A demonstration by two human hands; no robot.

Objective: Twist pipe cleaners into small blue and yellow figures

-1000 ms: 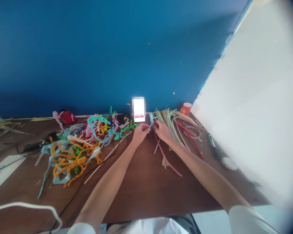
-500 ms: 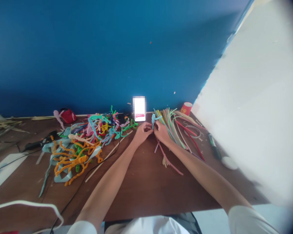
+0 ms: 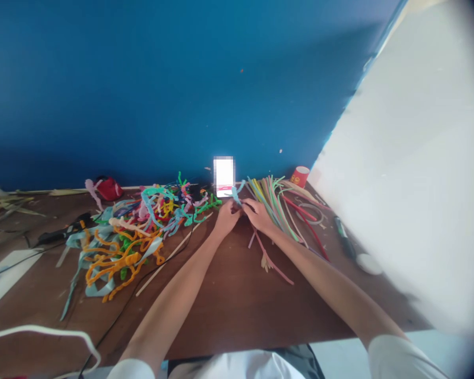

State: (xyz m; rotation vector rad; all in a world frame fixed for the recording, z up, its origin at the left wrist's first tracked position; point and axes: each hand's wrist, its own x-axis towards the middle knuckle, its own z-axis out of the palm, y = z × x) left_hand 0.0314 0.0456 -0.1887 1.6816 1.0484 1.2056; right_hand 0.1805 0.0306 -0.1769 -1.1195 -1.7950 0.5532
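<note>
A light blue pipe cleaner piece point(image 3: 236, 195) rises above my fingertips, with one arm bent up to the right. My left hand point(image 3: 226, 216) is closed on its lower end, thumb and fingers pinched together. From the other side, the fingers of my right hand point(image 3: 259, 217) also pinch it low down. Exactly where each fingertip presses is too small to make out. Just behind stands a bright phone-like screen point(image 3: 224, 176). Below my right hand lie pink pipe cleaners point(image 3: 274, 267) with a small beige tuft on them.
Left of my hands spreads a heap of twisted pipe cleaners, orange ones point(image 3: 118, 263) nearest. Straight pipe cleaners point(image 3: 278, 205) fan out on the right, near a red paper cup point(image 3: 300, 177) and a dark green marker point(image 3: 345, 238). A black glue gun point(image 3: 65, 230) and cables lie left.
The light blue piece has shifted left and now leans left instead of standing upright. My fingers have turned with it, and my right hand has come slightly left.
</note>
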